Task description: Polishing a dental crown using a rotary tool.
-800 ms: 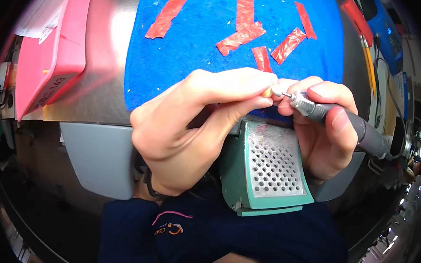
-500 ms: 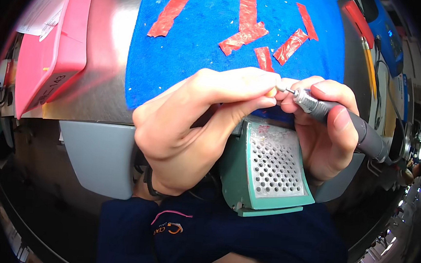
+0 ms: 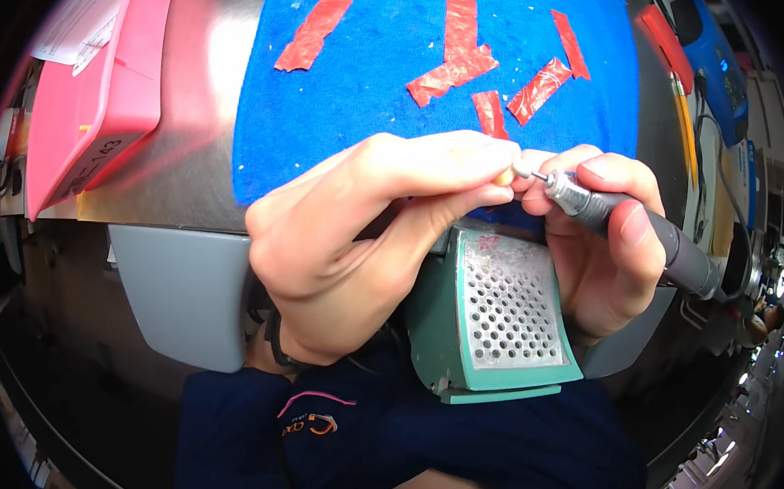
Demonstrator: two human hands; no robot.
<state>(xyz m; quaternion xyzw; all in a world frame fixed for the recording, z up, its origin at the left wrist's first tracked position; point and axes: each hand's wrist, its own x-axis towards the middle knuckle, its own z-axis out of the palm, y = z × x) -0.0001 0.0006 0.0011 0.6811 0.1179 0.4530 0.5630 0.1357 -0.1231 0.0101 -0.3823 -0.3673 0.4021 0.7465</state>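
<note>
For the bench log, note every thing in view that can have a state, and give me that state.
Left hand: grip closed on a small yellowish piece
Small yellowish piece: pinched, mostly hidden
Right hand: grip closed around a dark handpiece
Dark handpiece: tip toward left hand; running or not, cannot tell
Blue cloth: spread out, specked
Red strips: lying on cloth, two meeting
Green box: perforated face upward

bright centre, glare on tabletop [image 3: 202,77], dark warped edges

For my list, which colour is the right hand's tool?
The tool is mostly dark grey, seen in head view.
</note>
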